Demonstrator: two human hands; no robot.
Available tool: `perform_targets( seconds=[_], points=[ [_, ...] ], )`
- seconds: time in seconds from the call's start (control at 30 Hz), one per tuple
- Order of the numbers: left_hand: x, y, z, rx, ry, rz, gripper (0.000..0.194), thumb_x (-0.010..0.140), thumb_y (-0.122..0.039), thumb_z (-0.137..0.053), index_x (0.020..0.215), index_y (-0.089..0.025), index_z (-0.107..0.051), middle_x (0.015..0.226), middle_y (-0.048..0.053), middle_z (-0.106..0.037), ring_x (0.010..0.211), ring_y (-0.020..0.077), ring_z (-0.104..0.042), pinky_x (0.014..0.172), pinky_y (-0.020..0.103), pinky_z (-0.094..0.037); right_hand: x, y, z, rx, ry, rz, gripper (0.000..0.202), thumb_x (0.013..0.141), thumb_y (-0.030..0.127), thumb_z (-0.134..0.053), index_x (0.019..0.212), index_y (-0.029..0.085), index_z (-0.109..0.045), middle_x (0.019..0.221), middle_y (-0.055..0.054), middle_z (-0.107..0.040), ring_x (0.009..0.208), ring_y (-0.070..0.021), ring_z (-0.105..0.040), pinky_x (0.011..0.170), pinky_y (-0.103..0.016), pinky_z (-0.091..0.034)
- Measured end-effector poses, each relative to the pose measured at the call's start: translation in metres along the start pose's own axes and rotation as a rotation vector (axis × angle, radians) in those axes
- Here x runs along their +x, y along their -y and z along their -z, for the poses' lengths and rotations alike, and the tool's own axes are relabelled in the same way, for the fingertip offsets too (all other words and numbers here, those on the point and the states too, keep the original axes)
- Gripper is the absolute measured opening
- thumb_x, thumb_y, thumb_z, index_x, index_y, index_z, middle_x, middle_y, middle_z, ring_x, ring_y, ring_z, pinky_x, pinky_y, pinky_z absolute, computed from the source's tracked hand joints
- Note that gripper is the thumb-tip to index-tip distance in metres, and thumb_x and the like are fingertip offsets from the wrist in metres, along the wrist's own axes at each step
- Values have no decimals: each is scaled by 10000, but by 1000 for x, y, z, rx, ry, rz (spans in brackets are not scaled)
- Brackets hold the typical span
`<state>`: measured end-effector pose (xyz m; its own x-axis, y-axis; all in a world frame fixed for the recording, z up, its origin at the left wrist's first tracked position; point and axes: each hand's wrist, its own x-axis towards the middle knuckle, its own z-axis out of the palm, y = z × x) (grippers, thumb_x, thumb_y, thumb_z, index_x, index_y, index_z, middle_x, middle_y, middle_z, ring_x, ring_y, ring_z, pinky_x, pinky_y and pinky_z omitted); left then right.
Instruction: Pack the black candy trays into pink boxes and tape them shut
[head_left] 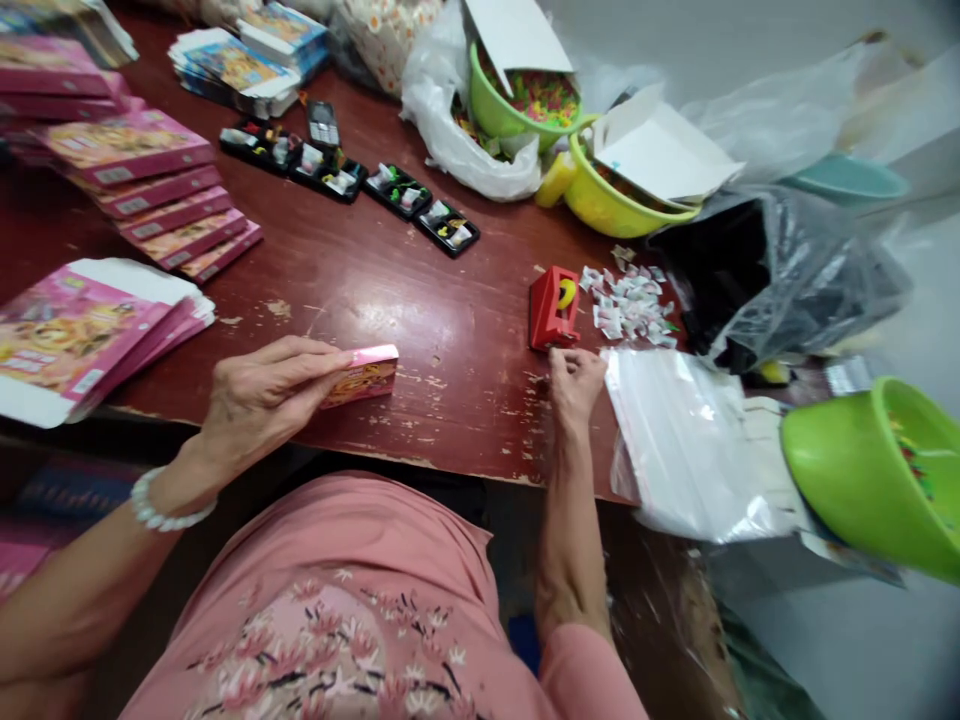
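Observation:
My left hand (270,390) grips a small pink printed box (367,378), standing on edge near the table's front edge. Its fingers and thumb close over the box's left end. My right hand (576,380) is at the front of a red tape dispenser (553,308) with a yellow core. Its fingers are pinched together at the dispenser's cutting end; whatever they hold is too small to make out. Right beside that hand lies a stack of clear plastic bags (690,440).
Pink boxes (142,150) and flat pink cartons (82,330) are piled at left. Black trays (401,190) with small items line the back. White sachets (634,305) lie behind the bags. Green (847,460) and yellow (615,205) basins stand at right and back right.

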<state>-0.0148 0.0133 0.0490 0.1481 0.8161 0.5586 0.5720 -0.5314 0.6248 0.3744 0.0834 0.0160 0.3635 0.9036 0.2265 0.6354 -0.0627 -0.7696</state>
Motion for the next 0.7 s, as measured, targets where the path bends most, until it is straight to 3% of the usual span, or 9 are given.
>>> perform_targets(
  seconds=[0.07,0.13,0.2,0.3,0.47,0.7],
  points=[
    [2,0,-1,-14,-4,-1,180,938,-186,-690,1065,-244,-802,1010,32,-808,881,168,-759,793,289,-619,-27,34,-9,168,68,-20,254,886,441,-644,847,197,-701,741,1,-615,646,-145,-552,657,-304,-517],
    [4,0,-2,-37,12,26,167,949,-199,-672,1052,-229,-801,1002,42,-809,884,169,-759,806,284,-613,-58,76,-25,381,271,17,208,893,418,-704,916,217,-750,755,5,-674,627,-135,-572,628,-284,-516],
    [4,1,-2,-45,25,64,176,952,-218,-666,1077,-221,-789,1020,47,-810,906,176,-764,826,286,-612,-87,116,-45,515,459,126,163,908,388,-720,926,238,-779,819,-9,-740,690,-153,-648,696,-305,-568],
    [1,2,-3,5,8,97,241,942,-238,-679,1171,-201,-747,1100,66,-808,959,189,-775,857,285,-615,-113,153,-77,542,525,300,134,944,340,-698,974,263,-803,943,-26,-799,831,-195,-734,826,-348,-607],
    [-8,4,-5,81,-33,76,417,951,-264,-673,1360,-211,-609,1213,72,-780,954,169,-786,834,246,-620,-116,154,-98,319,409,431,184,968,347,-689,1104,297,-802,1072,-41,-819,904,-232,-768,884,-377,-606],
    [-19,16,-8,130,24,-121,339,1018,-213,-554,1347,-269,-617,1221,51,-760,1075,175,-750,982,301,-594,-114,150,-94,272,432,322,311,942,402,-716,1213,261,-769,1057,-66,-822,882,-250,-783,862,-398,-618]
  ],
)
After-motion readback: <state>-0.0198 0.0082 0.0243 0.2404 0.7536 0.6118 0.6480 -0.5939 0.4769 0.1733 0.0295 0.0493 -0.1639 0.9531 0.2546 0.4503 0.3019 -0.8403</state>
